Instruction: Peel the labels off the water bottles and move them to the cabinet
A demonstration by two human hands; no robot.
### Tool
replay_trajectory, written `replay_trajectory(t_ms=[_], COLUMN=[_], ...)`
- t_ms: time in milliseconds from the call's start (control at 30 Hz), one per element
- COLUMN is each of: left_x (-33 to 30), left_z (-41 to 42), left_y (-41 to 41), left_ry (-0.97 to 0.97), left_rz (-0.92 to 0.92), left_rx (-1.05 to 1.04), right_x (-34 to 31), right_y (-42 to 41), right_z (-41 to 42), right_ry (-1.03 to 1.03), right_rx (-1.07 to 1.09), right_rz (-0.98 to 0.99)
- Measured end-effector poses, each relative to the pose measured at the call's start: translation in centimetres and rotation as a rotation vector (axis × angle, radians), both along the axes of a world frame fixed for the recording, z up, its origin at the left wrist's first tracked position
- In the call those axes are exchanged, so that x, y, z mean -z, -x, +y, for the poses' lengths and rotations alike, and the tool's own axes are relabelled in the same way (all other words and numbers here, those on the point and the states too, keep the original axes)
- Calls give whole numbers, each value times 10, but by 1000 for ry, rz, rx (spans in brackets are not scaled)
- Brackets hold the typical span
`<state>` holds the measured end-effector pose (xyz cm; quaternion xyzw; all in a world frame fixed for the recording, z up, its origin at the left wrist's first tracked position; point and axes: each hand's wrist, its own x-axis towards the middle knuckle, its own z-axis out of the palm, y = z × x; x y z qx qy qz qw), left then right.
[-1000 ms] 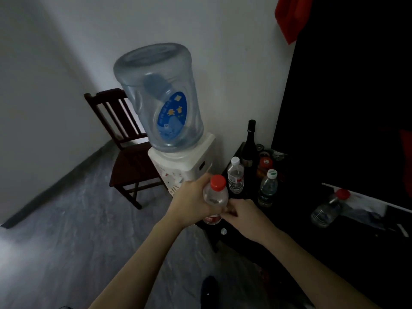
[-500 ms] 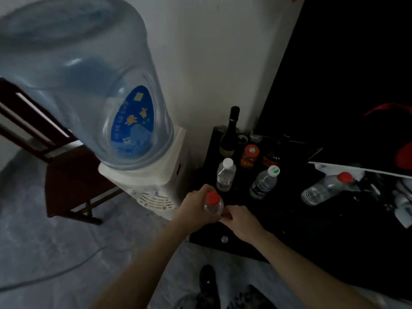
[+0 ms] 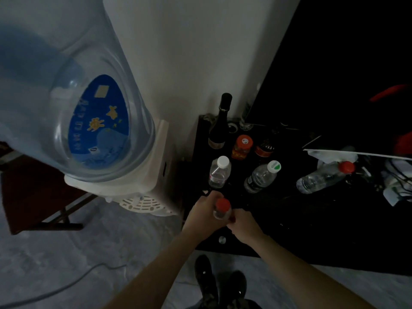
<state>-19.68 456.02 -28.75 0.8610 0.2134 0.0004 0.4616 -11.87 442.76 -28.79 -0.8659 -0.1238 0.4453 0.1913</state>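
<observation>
The left hand [image 3: 206, 214] is wrapped round the red-capped bottle [image 3: 221, 211] just above the cabinet's [image 3: 312, 230] front edge, right fingers [image 3: 234, 219] pinching at its side, so I'd hold it steady and peel the label slowly, in one strip.

Print on jug label [image 3: 98, 121] seemingly illegible

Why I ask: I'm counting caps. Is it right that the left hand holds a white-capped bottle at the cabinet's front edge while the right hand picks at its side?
Not quite: the head view shows the bottle in the left hand has a red cap, not a white one. The rest holds: it is at the front edge of the cabinet, with the right hand at its side.
</observation>
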Motion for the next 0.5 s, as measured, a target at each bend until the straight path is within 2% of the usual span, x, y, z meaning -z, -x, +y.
replay_trajectory(t_ms=[367, 500], left_x=[8, 8], left_z=[17, 20], left_y=[4, 7], left_ry=[-58, -26], left_rz=[31, 30], left_rx=[110, 137], right_x=[11, 14], right_y=[7, 11], right_z=[14, 14], right_ry=[-45, -64], right_rx=[135, 200], right_rz=[76, 99])
